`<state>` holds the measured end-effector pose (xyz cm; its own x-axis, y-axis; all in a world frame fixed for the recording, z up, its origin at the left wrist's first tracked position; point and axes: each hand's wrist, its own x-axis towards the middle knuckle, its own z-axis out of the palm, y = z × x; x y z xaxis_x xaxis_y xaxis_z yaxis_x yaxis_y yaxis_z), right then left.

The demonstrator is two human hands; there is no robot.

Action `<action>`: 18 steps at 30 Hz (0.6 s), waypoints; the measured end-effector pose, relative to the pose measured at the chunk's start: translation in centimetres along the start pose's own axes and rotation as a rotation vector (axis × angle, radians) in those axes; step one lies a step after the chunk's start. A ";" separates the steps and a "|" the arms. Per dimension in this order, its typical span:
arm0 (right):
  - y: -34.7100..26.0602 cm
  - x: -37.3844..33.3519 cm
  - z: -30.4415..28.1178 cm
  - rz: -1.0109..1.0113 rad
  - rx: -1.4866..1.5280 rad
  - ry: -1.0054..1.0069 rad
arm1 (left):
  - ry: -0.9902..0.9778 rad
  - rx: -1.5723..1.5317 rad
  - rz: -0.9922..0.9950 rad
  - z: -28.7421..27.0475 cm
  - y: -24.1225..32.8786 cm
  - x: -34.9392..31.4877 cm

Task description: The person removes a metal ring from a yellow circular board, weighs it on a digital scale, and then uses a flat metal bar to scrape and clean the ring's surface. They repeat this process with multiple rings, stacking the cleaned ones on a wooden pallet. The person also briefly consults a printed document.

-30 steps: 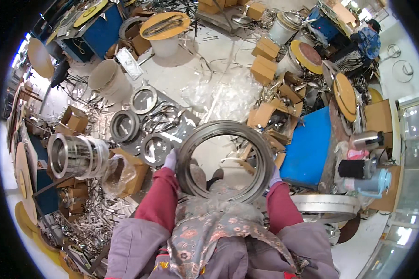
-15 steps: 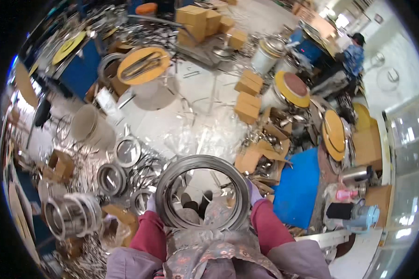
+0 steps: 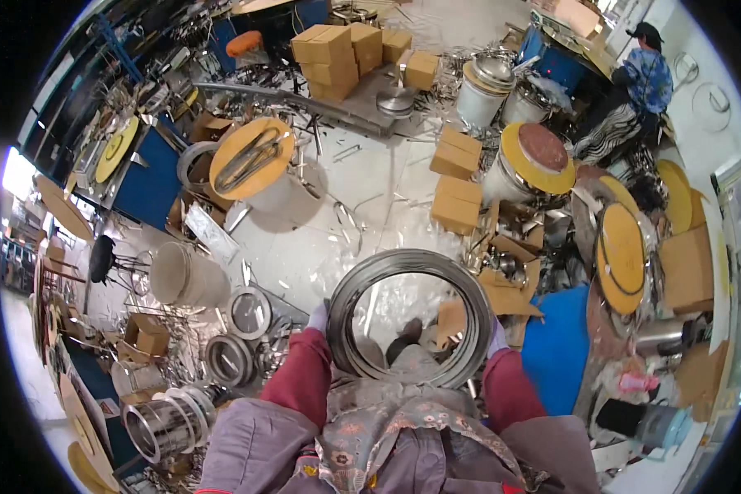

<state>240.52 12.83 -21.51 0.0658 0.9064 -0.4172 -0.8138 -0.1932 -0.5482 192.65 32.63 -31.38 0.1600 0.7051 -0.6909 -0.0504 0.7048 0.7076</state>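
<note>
In front of my waist I carry a stack of large grey metal rings (image 3: 409,263), tilted so that the floor and one of my shoes show through the hole. My left hand (image 3: 319,318) grips the left side of the stack, and my right hand (image 3: 497,336) grips the right side. Both hands seem to be in pale gloves, and most of their fingers are hidden behind the rings. A patterned apron (image 3: 412,412) lies just behind the rings' near edge.
Metal rings (image 3: 229,360) and scrap strips lie at left, near a pale bucket (image 3: 189,276). Ahead stands a round yellow board (image 3: 252,158) on a drum. Cardboard boxes (image 3: 456,204) and a blue sheet (image 3: 556,350) are at right. Another person (image 3: 646,78) works at the far right.
My view has shifted, and the rings now sit further right in it. Through the hole one shoe shows instead of two. Both hands still hold the stack.
</note>
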 end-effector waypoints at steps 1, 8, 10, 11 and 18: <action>-0.9 0.0 -0.9 -0.016 -0.037 0.096 | -0.034 0.344 0.103 2.4 2.0 0.1; -4.4 2.0 -3.0 -0.058 -0.036 0.181 | -0.007 1.047 0.389 14.4 13.1 4.0; -5.3 3.5 -2.7 -0.073 -0.030 0.214 | -0.024 1.007 0.339 15.7 14.5 7.4; -5.7 4.5 -2.5 -0.084 -0.025 0.227 | -0.026 0.930 0.241 16.4 15.1 9.6; -9.3 15.0 1.3 -0.146 0.005 0.304 | -0.158 0.647 0.110 17.3 19.1 25.4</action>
<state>248.34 28.73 -21.74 0.3502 0.7707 -0.5324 -0.7859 -0.0675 -0.6147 212.81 62.65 -32.88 0.3323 0.7156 -0.6144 0.5180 0.4059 0.7529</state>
